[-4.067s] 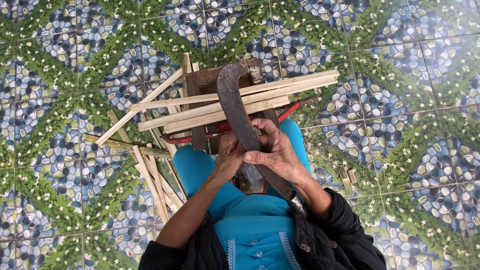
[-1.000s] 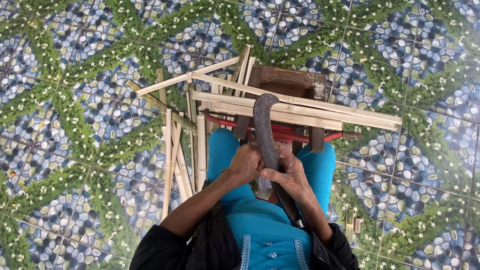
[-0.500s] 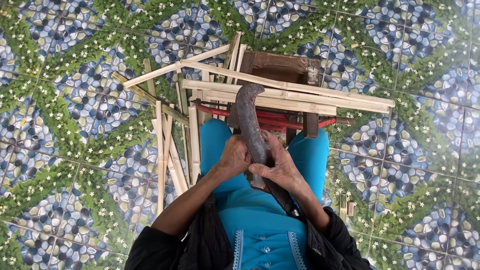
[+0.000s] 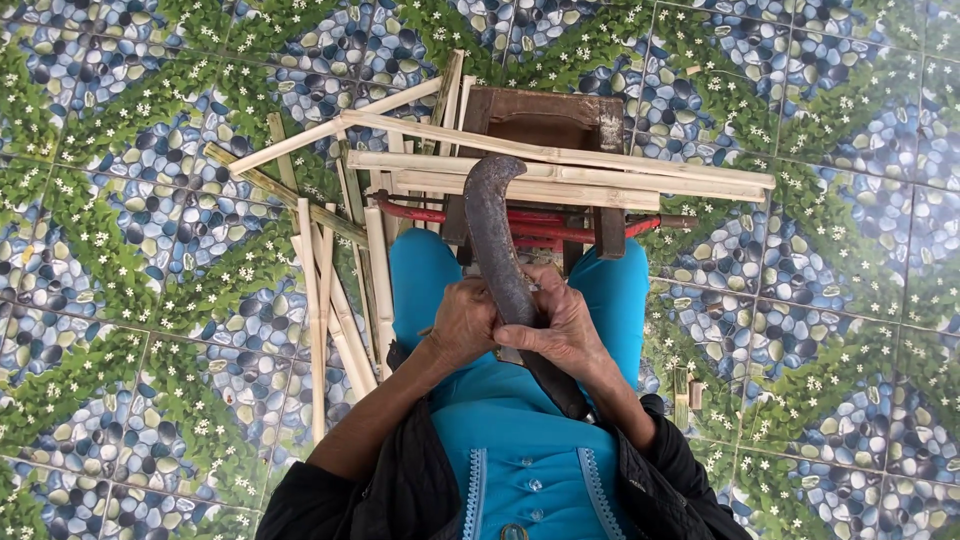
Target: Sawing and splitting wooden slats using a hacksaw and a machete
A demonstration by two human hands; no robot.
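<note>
I sit in turquoise clothes, both hands together over my lap. My right hand (image 4: 565,335) is wrapped around a long, dark, curved knife (image 4: 492,230) near where blade meets handle; the hooked tip points away from me and the black handle runs back toward my body. My left hand (image 4: 462,322) is closed against the blade's left side, and what it pinches there is hidden by the fingers. Just beyond the blade, several long pale bamboo strips (image 4: 560,172) lie crosswise over a small brown wooden stool (image 4: 545,115).
More split bamboo strips (image 4: 318,300) lie in a loose pile on the floor to my left. A red metal bar (image 4: 560,228) runs under the stool. Short bamboo offcuts (image 4: 688,388) rest by my right knee. The floor is patterned tile with pebbles and leaves (image 4: 140,200).
The view has shifted as my head moved. Both hands stay on the knife in my lap; the blade has tilted a little, its tip now leaning left.
</note>
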